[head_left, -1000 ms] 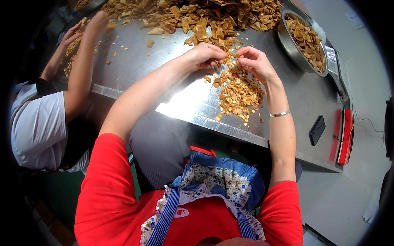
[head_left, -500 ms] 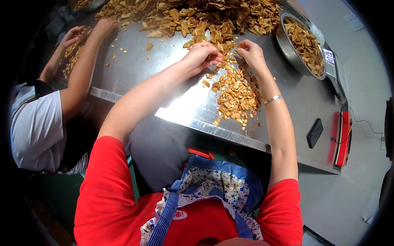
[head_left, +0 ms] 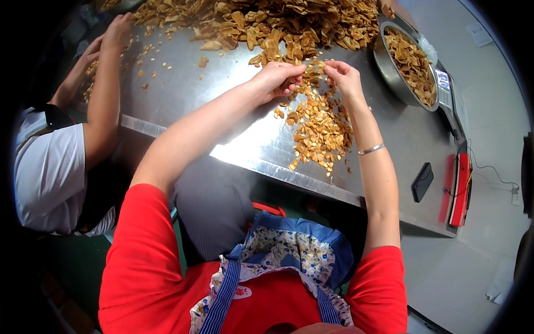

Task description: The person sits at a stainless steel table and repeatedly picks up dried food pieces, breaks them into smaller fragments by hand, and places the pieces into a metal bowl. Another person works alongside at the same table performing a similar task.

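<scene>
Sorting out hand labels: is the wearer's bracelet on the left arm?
No, the silver bracelet circles the right forearm, while the left forearm is bare.

The shirt (head_left: 142, 245) is red, the bracelet (head_left: 371, 149) seemingly metal.

A black phone (head_left: 423, 182) lies near a long red object (head_left: 460, 190).

White glare burns out a patch of the steel table (head_left: 250, 139) below my left hand (head_left: 273, 79), with a darker shadow beside the wrist. The floor (head_left: 75, 259) at lower left is dim. Straight edges bow outward, and blackness swallows my view's corners.
</scene>
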### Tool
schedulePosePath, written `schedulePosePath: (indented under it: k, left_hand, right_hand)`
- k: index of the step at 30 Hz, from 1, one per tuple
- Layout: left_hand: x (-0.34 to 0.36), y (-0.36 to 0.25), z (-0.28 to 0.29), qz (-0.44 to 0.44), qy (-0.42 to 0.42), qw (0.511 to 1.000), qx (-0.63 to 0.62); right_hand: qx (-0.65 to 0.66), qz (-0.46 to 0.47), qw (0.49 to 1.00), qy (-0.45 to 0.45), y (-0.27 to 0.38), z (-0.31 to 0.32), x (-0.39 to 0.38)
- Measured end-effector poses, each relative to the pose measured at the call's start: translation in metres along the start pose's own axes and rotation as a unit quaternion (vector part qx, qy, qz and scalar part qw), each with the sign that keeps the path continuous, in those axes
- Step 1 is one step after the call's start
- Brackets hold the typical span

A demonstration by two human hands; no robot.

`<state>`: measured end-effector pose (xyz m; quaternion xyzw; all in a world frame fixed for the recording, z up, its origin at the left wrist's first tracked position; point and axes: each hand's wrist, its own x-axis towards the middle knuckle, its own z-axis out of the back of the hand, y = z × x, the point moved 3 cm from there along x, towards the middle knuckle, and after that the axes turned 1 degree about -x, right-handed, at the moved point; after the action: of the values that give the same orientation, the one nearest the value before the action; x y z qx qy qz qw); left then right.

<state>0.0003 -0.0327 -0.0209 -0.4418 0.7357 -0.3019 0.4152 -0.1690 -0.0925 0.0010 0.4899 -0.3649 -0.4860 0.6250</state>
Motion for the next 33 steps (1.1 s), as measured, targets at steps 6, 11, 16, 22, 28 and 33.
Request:
schedulePosePath:
  k: [6,11,16,22,28,33]
  left_hand:
    - [-0.005,-0.006,-0.011,-0.097,0.01,0.99,0.1]
    - [-0.003,-0.004,-0.007,-0.113,0.015,0.992,0.055]
    - [-0.002,-0.025,0.017,-0.132,-0.076,0.979,-0.136]
    - [-0.001,-0.016,0.021,-0.091,-0.126,0.987,-0.05]
    - [-0.001,-0.012,0.013,-0.039,-0.096,0.995,-0.01]
    - [-0.012,-0.012,-0.006,-0.032,-0.042,0.994,0.097]
  right_hand:
    - [0.135,-0.075,0.986,0.068,0.0,-0.013,-0.029]
    - [0.15,-0.068,0.977,0.135,0.007,-0.026,-0.039]
    - [-0.051,-0.034,0.997,-0.051,-0.001,0.02,-0.014]
    - [-0.368,0.138,0.919,0.036,-0.001,-0.011,0.0]
    - [-0.228,0.1,0.968,-0.032,0.0,-0.009,-0.011]
    - [0.052,-0.003,0.999,0.001,0.009,-0.014,-0.038]
